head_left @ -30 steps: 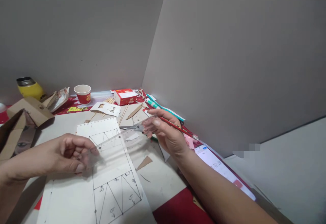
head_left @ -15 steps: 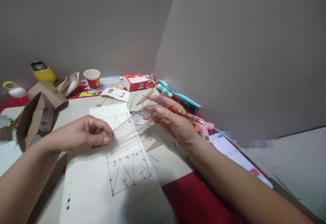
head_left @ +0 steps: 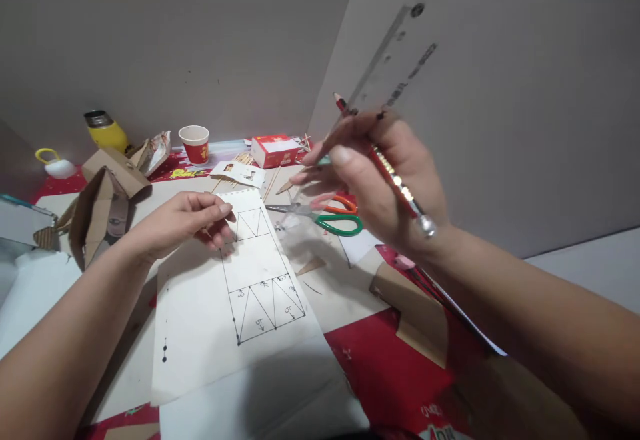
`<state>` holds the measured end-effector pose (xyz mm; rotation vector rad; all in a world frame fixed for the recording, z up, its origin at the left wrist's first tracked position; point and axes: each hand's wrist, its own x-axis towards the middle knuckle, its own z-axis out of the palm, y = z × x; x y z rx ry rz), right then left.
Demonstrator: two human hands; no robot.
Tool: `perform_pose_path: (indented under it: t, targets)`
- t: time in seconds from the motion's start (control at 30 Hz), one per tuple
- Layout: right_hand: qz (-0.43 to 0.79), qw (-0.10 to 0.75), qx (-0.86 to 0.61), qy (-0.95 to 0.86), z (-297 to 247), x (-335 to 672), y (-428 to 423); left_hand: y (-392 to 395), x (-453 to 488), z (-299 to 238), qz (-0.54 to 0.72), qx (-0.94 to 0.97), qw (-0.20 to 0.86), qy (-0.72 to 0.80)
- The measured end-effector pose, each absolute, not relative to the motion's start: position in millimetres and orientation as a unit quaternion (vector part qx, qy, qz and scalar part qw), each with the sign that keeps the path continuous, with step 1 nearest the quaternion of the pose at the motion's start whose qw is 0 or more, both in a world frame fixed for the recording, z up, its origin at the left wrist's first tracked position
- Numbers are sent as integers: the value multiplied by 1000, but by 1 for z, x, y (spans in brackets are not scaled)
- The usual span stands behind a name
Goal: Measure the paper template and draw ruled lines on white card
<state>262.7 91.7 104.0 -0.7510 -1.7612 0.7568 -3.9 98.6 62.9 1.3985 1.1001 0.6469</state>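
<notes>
A clear plastic ruler [head_left: 393,67] is raised in my right hand [head_left: 380,173], its far end pointing up against the wall and its near end blurred. The same hand also holds a red pencil [head_left: 393,177] that passes behind the fingers, its sharpened tip up. Over the upper left of the paper, my left hand [head_left: 200,220] hovers open with loosely curled fingers and nothing visible in them. Beneath it lies the white sheet [head_left: 195,333], which bears a drawn rectangle [head_left: 273,310] with zigzag lines. Scissors [head_left: 340,223] with orange and green handles rest beside the sheet, partly behind the ruler.
Folded cardboard [head_left: 100,213] stands to the left. Along the back are a yellow bottle [head_left: 107,132], a paper cup [head_left: 194,145], a red box [head_left: 275,151] and thin sticks [head_left: 243,159]. A bent cardboard piece [head_left: 413,310] lies at right.
My right hand has swung up and right with the ruler and pencil. My left hand has let go of the ruler. The scissors now show more fully.
</notes>
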Motion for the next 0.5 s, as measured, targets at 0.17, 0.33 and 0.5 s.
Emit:
perform_pose_path:
  t: [0.17, 0.33, 0.5]
  targets:
    - [86, 232, -267, -931, 69, 264, 81, 98, -7, 66, 279, 583, 598, 474]
    - [-14, 65, -260, -963, 26, 255, 83, 100, -10, 66, 259, 576, 597, 496]
    - [-9, 27, -225, -974, 23, 244, 92, 100, -9, 62, 212, 590, 590, 510]
